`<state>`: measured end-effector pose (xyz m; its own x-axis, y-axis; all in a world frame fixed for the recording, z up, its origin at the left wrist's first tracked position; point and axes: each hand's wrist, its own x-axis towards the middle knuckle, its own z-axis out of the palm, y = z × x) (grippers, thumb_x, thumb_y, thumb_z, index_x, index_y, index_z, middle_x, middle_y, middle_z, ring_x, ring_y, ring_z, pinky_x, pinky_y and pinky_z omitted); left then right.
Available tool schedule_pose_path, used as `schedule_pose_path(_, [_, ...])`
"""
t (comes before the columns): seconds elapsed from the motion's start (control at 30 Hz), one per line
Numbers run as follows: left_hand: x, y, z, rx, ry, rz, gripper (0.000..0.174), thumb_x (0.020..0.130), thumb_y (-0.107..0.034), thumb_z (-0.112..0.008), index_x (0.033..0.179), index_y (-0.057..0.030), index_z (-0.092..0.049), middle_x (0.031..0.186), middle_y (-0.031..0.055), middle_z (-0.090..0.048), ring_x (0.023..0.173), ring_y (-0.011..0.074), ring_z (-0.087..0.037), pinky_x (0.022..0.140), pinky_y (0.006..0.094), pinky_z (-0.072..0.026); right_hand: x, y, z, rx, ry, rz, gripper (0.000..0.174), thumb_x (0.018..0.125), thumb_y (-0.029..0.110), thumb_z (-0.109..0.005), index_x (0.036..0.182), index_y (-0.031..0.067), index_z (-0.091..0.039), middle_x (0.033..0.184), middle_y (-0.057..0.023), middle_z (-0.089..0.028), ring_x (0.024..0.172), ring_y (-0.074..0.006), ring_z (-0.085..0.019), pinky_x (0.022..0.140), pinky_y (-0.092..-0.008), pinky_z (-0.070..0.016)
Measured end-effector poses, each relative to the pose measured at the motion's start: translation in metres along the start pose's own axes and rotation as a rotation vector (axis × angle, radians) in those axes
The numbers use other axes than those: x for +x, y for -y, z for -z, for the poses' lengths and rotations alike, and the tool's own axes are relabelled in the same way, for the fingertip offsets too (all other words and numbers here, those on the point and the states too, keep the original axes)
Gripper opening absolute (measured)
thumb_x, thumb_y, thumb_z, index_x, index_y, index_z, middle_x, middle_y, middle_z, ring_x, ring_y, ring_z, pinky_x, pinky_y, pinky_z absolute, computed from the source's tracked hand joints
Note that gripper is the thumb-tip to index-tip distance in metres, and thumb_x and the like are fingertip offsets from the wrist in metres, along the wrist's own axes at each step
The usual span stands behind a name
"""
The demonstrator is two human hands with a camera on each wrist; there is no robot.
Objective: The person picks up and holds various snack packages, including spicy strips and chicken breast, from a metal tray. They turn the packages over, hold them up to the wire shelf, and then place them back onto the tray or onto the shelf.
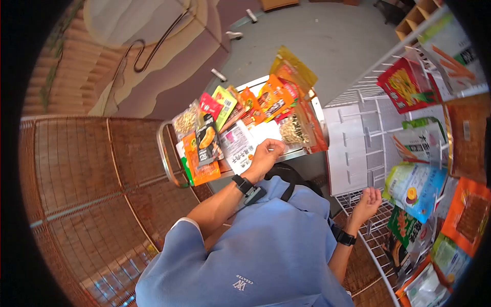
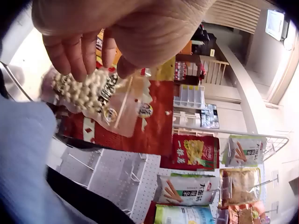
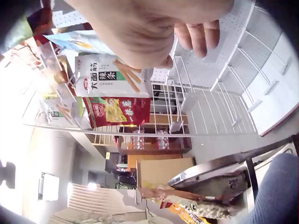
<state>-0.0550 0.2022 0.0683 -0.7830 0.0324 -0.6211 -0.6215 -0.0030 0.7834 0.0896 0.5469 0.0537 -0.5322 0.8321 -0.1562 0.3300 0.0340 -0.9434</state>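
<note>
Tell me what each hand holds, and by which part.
The right hand holds nothing. The left hand has its fingers at the edge of a clear snack packet in the cart; a grip cannot be told.

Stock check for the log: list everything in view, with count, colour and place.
cart: one, metal, left of the rack
cart packets: a dozen or so, orange, red, green, white, in the cart
nut packet: one, clear, on a red cart packet
wire rack: one, white, right
hanging packets: about ten, red, green, blue, orange, on the rack
left hand: one, fingers curled at the nut packet
right hand: one, beside the rack, holding nothing
</note>
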Motion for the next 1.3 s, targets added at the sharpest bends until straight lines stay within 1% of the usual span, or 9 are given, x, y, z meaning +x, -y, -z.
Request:
schedule_pose_path(0.1, [0.002, 0.026, 0.028, 0.011, -0.124, 0.040, 0.023, 0.095, -0.020, -0.068, 0.112, -0.0066, -0.061, 0.104, 0.0043, -0.065, 0.095, 0.0139, -0.062, 0.083, 0.0307, -0.0491, -0.011, 0.010, -0.019, -0.001, 0.180, -0.154, 0.038, 0.097, 0.013, -0.067, 0.129, -0.0016, -0.052, 0.114, -0.0117, -0.065, 0.096, -0.0146, -0.062, 0.082, -0.0272, -0.0508])
schedule_pose_path(0.17, [-0.001, 0.039, 0.045, 0.043, -0.309, 0.004, 0.033, 0.092, -0.022, -0.072, 0.116, -0.0056, -0.058, 0.107, 0.0063, -0.063, 0.095, 0.0153, -0.060, 0.082, 0.0318, -0.0495, -0.014, 0.007, -0.027, -0.091, 0.479, -0.175, 0.034, 0.097, 0.015, -0.068, 0.125, -0.0014, -0.056, 0.103, -0.0071, -0.067, 0.089, -0.0138, -0.063, 0.081, -0.0272, -0.0513])
schedule_pose_path(0.33, [-0.002, 0.100, 0.111, 0.384, -0.733, -0.072, 0.052, 0.085, -0.025, -0.079, 0.121, 0.0016, -0.053, 0.115, 0.0174, -0.056, 0.110, 0.0255, -0.054, 0.093, 0.0405, -0.0462, -0.029, 0.023, -0.055, -0.255, 0.772, -0.041, 0.025, 0.097, 0.014, -0.068, 0.117, -0.0005, -0.061, 0.108, -0.0108, -0.071, 0.095, -0.0138, -0.065, 0.084, -0.0267, -0.0512])
schedule_pose_path(0.43, [-0.004, 0.131, 0.143, 0.364, -1.070, -0.132, 0.047, 0.086, -0.022, -0.078, 0.118, 0.0012, -0.053, 0.106, 0.0137, -0.058, 0.096, 0.0248, -0.058, 0.084, 0.0395, -0.0493, -0.028, 0.025, -0.062, -0.336, 0.847, -0.021, 0.025, 0.097, 0.014, -0.068, 0.116, -0.0012, -0.061, 0.107, -0.0107, -0.071, 0.095, -0.0143, -0.065, 0.085, -0.0278, -0.0515])
schedule_pose_path(0.63, [-0.012, 0.130, 0.188, -0.559, -1.063, 0.340, 0.033, 0.090, -0.022, -0.075, 0.109, -0.0051, -0.053, 0.084, 0.0025, -0.060, 0.064, 0.0154, -0.056, 0.059, 0.0298, -0.0477, -0.025, 0.041, -0.078, -0.493, 0.947, 0.023, 0.026, 0.097, 0.015, -0.068, 0.116, -0.0011, -0.061, 0.108, -0.0111, -0.070, 0.097, -0.0160, -0.066, 0.087, -0.0296, -0.0520])
schedule_pose_path(0.77, [0.003, 0.151, 0.204, -0.866, -1.022, 0.256, 0.018, 0.094, -0.021, -0.072, 0.100, -0.0114, -0.059, 0.089, 0.0019, -0.065, 0.072, 0.0132, -0.062, 0.058, 0.0243, -0.0480, -0.020, 0.038, -0.087, -0.494, 1.014, 0.085, 0.027, 0.097, 0.017, -0.068, 0.116, -0.0007, -0.061, 0.108, -0.0110, -0.070, 0.096, -0.0163, -0.066, 0.087, -0.0297, -0.0520])
schedule_pose_path(1.1, [-0.008, 0.172, 0.215, -0.831, -0.977, 0.266, 0.006, 0.095, -0.011, -0.066, 0.092, -0.0085, -0.062, 0.074, 0.0019, -0.062, 0.057, 0.0100, -0.060, 0.052, 0.0222, -0.0538, -0.019, 0.039, -0.104, -0.486, 1.053, 0.096, 0.028, 0.097, 0.021, -0.070, 0.112, -0.0018, -0.063, 0.098, -0.0076, -0.069, 0.090, -0.0139, -0.064, 0.083, -0.0275, -0.0510])
schedule_pose_path(1.13, [-0.015, 0.178, 0.214, -0.878, -0.940, 0.193, 0.020, 0.090, -0.002, -0.068, 0.097, -0.0101, -0.050, 0.076, 0.0044, -0.060, 0.060, 0.0129, -0.061, 0.052, 0.0225, -0.0524, -0.020, 0.039, -0.105, -0.493, 1.056, 0.088, 0.028, 0.097, 0.020, -0.070, 0.112, -0.0017, -0.063, 0.097, -0.0072, -0.069, 0.089, -0.0135, -0.063, 0.082, -0.0273, -0.0509])
schedule_pose_path(1.3, [-0.037, 0.183, 0.202, -0.871, -1.106, 0.148, 0.020, 0.091, 0.000, -0.066, 0.100, -0.0098, -0.050, 0.079, 0.0060, -0.061, 0.061, 0.0135, -0.061, 0.053, 0.0235, -0.0532, -0.016, 0.032, -0.103, -0.506, 1.079, 0.065, 0.029, 0.096, 0.019, -0.070, 0.114, -0.0020, -0.062, 0.102, -0.0113, -0.070, 0.093, -0.0164, -0.066, 0.085, -0.0299, -0.0526])
